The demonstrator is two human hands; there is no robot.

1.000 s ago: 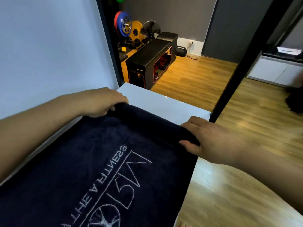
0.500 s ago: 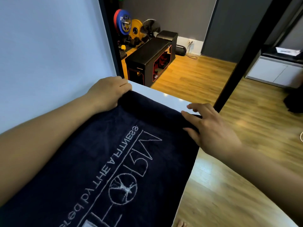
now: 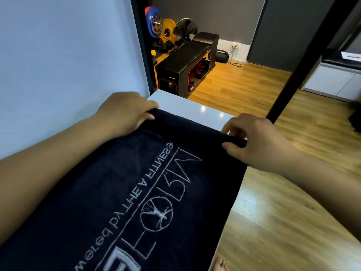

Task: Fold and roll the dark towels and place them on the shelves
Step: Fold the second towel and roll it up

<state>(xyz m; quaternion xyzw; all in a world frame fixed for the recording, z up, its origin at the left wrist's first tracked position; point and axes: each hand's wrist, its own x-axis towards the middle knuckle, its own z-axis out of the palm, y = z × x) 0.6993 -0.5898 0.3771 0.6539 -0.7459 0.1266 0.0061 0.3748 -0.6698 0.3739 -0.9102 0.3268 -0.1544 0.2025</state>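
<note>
Two grips on the dark towel, spread logo-up over the white tabletop across lower left of frame: pinches its top edge right of centre with right hand, curls left hand round that edge left of centre.

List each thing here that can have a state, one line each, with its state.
Towel: spread flat on the table, far edge bunched.
Left hand: grips the towel's far left corner.
Right hand: pinches the towel's far right corner.

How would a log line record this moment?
dark towel: spread on white counter | left hand: grips far edge | right hand: pinches far corner
</note>
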